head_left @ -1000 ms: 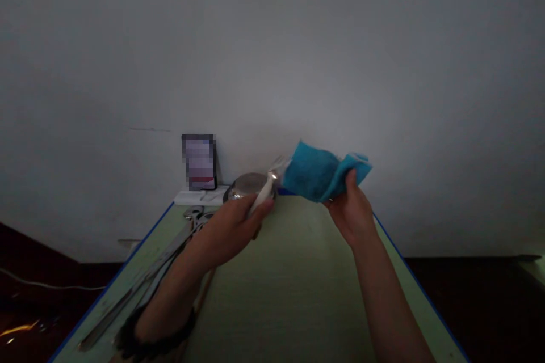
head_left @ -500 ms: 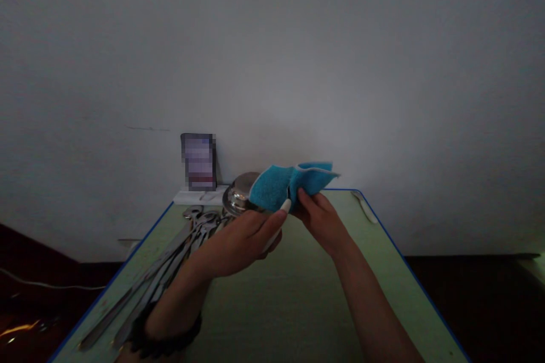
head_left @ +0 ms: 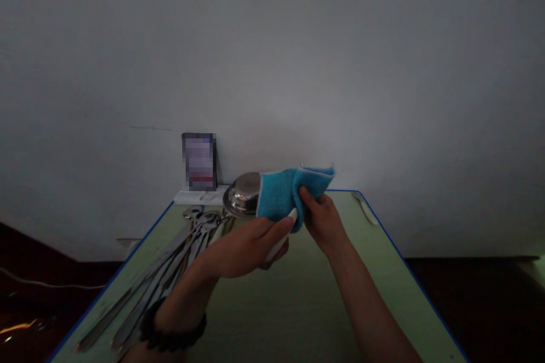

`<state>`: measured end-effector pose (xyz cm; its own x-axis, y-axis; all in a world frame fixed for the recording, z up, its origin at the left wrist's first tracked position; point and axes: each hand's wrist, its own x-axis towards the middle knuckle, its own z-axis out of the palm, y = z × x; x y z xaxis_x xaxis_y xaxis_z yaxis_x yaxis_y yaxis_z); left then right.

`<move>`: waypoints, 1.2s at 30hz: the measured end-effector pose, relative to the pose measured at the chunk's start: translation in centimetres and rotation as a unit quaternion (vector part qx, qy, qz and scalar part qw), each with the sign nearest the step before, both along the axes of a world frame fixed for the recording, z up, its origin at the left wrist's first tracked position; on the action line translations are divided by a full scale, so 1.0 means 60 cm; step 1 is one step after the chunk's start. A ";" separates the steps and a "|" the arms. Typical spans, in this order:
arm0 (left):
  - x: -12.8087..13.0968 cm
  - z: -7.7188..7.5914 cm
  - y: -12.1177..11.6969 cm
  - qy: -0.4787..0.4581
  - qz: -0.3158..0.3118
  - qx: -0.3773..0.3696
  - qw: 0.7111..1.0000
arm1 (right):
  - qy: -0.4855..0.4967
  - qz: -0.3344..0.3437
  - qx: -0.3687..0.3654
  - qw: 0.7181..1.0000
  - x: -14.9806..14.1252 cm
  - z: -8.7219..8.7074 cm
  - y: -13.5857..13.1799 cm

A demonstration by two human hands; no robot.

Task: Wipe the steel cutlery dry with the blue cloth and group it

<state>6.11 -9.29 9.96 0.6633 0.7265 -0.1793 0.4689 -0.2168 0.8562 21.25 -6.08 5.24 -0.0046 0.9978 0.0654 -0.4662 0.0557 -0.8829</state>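
Gripping left hand point(head_left: 251, 247): closed around white handle point(head_left: 279, 249)
Pinching right hand point(head_left: 326, 224): squeezing blue cloth point(head_left: 276, 193)
Metal bowl point(head_left: 243, 195): far side

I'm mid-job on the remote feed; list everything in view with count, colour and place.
blue cloth: one, between the hands
white-handled utensil: one, in the left hand, far end hidden
shiny metal bowl: one, silver, far edge
long metal utensils: several, overlapping, silver, table's left
small white-handled utensil: one, far right
dark-framed screen: one, leaning on wall
flat strip: one, white, below screen
table: one, pale green, blue edge
wall: one, grey, behind
thin cable: one, whitish, lower left
beaded-looking bracelet: one, black, left wrist
hands: two, left, right, centre
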 end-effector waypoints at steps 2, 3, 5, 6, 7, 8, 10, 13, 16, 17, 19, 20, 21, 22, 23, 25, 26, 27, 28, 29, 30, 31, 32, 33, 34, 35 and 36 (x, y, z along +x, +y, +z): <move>0.002 0.003 -0.001 0.000 0.003 0.004 1.000 | -0.066 -0.068 0.000 0.996 0.003 0.007 -0.005; 0.002 0.005 -0.002 0.003 0.004 0.007 1.000 | -0.096 -0.098 -0.006 0.991 0.005 0.010 -0.008; 0.001 0.010 -0.006 0.004 0.006 0.010 1.000 | -0.119 -0.118 -0.017 0.986 0.006 0.014 -0.012; -0.001 0.012 -0.007 -0.001 0.013 0.015 1.000 | -0.111 -0.103 -0.019 0.988 0.005 0.014 -0.014; -0.003 0.013 -0.008 -0.007 0.022 0.021 1.000 | -0.090 -0.078 -0.017 0.993 0.004 0.014 -0.015; -0.006 0.013 -0.009 -0.011 0.031 0.027 0.999 | -0.062 -0.049 -0.010 0.997 0.001 0.013 -0.015; -0.010 0.012 -0.008 -0.008 0.042 0.038 0.998 | -0.009 0.006 0.013 1.000 -0.005 0.011 -0.014; -0.012 0.011 -0.006 0.010 0.023 0.041 0.999 | 0.028 0.036 0.039 0.998 -0.010 0.010 -0.010; -0.007 0.011 -0.008 0.016 0.009 0.037 0.999 | 0.007 -0.004 0.038 0.999 -0.008 0.015 -0.012; -0.005 0.011 -0.009 0.015 0.008 0.038 0.999 | -0.015 -0.028 0.033 0.999 -0.006 0.018 -0.014; -0.001 0.012 -0.011 0.008 0.003 0.040 0.999 | -0.072 -0.077 0.017 0.994 -0.003 0.024 -0.019; 0.000 0.013 -0.011 0.008 -0.001 0.040 0.999 | -0.100 -0.099 0.009 0.990 -0.002 0.027 -0.020; 0.001 0.013 -0.010 0.008 -0.002 0.038 0.999 | -0.122 -0.118 0.000 0.985 0.000 0.028 -0.021; 0.001 0.014 -0.009 0.008 0.002 0.038 0.999 | -0.137 -0.132 -0.008 0.982 0.001 0.028 -0.021; 0.001 0.014 -0.007 0.007 0.009 0.038 0.999 | -0.143 -0.144 -0.015 0.979 0.003 0.028 -0.020; -0.002 0.013 -0.001 0.002 0.041 0.057 0.998 | -0.133 -0.154 -0.026 0.979 0.008 0.023 -0.013; -0.006 0.013 0.002 -0.004 0.060 0.076 0.995 | -0.118 -0.151 -0.028 0.981 0.010 0.019 -0.009; -0.011 0.014 0.005 -0.009 0.077 0.098 0.992 | -0.100 -0.145 -0.026 0.984 0.013 0.016 -0.005; -0.016 0.015 0.006 -0.014 0.088 0.119 0.989 | -0.081 -0.138 -0.022 0.987 0.015 0.012 -0.001; -0.023 0.016 0.008 -0.017 0.093 0.136 0.986 | -0.063 -0.131 -0.016 0.989 0.017 0.009 0.003; -0.030 0.017 0.008 -0.020 0.091 0.149 0.984 | -0.048 -0.125 -0.010 0.991 0.019 0.006 0.005; -0.037 0.019 0.008 -0.023 0.085 0.156 0.984 | -0.035 -0.122 -0.005 0.992 0.020 0.005 0.008; -0.043 0.020 0.007 -0.026 0.078 0.158 0.984 | -0.025 -0.121 -0.001 0.992 0.021 0.004 0.009; -0.047 0.021 0.007 -0.029 0.073 0.156 0.985 | -0.013 -0.121 0.002 0.993 0.021 0.004 0.009; -0.051 0.022 0.007 -0.031 0.071 0.154 0.985 | 0.000 -0.120 0.006 0.993 0.021 0.005 0.009; -0.053 0.023 0.008 -0.030 0.072 0.153 0.985 | 0.014 -0.115 0.010 0.993 0.020 0.005 0.009; -0.054 0.022 0.009 -0.028 0.076 0.155 0.985 | 0.028 -0.107 0.013 0.994 0.019 0.006 0.008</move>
